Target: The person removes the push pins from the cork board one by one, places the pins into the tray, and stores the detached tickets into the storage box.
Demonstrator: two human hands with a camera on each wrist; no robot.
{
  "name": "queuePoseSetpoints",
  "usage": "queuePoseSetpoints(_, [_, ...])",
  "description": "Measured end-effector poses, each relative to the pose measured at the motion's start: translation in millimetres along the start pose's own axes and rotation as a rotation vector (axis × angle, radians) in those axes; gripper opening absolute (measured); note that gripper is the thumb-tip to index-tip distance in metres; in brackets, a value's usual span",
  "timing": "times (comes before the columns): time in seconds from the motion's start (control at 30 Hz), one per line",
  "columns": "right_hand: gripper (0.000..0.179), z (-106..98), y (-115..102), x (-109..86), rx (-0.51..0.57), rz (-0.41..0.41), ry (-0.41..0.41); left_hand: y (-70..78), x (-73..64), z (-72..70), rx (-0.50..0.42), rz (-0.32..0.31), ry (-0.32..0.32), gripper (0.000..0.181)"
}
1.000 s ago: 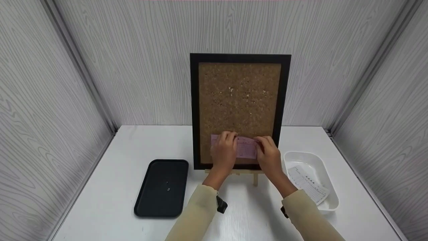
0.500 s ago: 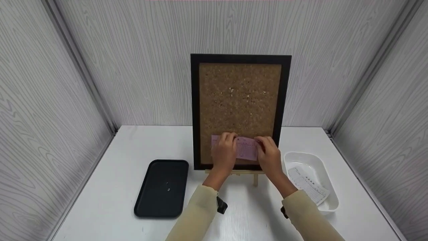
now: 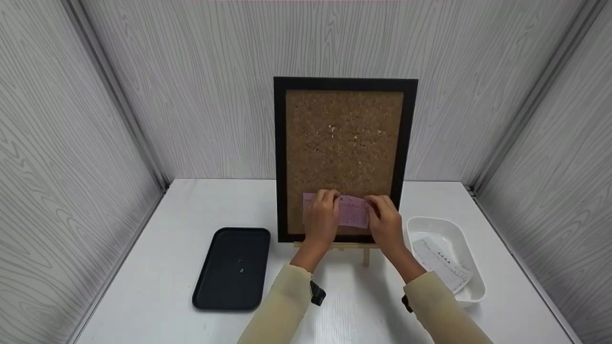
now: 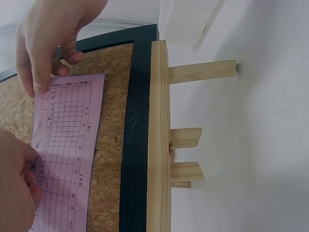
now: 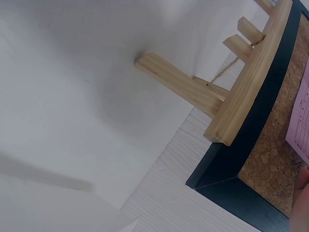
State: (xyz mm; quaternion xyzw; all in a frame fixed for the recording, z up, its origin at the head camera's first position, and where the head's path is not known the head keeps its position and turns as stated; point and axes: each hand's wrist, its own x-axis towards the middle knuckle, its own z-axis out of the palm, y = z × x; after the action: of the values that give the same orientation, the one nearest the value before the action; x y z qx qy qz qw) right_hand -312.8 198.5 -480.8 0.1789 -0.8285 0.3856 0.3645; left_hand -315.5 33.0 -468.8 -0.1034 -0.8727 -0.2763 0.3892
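Both hands are at a pink receipt slip (image 3: 353, 211) lying against the lower part of a black-framed cork board (image 3: 344, 157). The left hand (image 3: 321, 216) grips the slip's upper edge near its middle with bent fingers and covers part of it. At the upper right corner, the right hand (image 3: 385, 220) pinches the slip between thumb and fingers. Printed grid lines show on the slip (image 4: 67, 140) in the left wrist view. Whether a small pin sits under either set of fingertips is hidden. Only a bit of the right hand (image 5: 300, 195) enters the right wrist view.
A wooden easel (image 4: 158, 145) supports the board on the white table (image 3: 143, 267). To the left lies a black tray (image 3: 224, 286) with small shiny bits (image 3: 241, 270). A white bin (image 3: 471, 267) on the right holds white printed slips (image 3: 442, 265). Panel walls enclose the table.
Both hands keep nearly the same place on the slip. The slip's right part shifted down slightly at first, then stayed almost still.
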Motion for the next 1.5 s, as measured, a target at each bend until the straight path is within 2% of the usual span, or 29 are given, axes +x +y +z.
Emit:
queuePoseSetpoints(0.5, [0.015, 0, -1, 0.0, 0.007, 0.033, -0.007, -0.7, -5.7, -0.9, -0.034, 0.008, -0.039, 0.005])
queuePoseSetpoints(0.73, [0.013, 0, -2, -1.4, 0.022, 0.037, -0.001, -2.2, -12.2, -4.5, -0.053, 0.009, 0.0, 0.004])
queuePoseSetpoints(1.03, [0.013, -7, 0, -3.0, 0.07, 0.04, -0.009, -12.1, -23.7, -26.3, -0.064, -0.029, 0.0, 0.007])
queuePoseSetpoints(1.37, [0.017, -25, 2, -10.1, 0.118, 0.012, -0.01, -41.2, -39.2, -56.0, -0.099, -0.032, 0.055, 0.013])
queuePoseSetpoints(1.5, [0.019, -36, 4, -13.5, 0.123, -0.017, 0.004, -54.5, -46.5, -67.6, -0.103, -0.061, 0.061, 0.011])
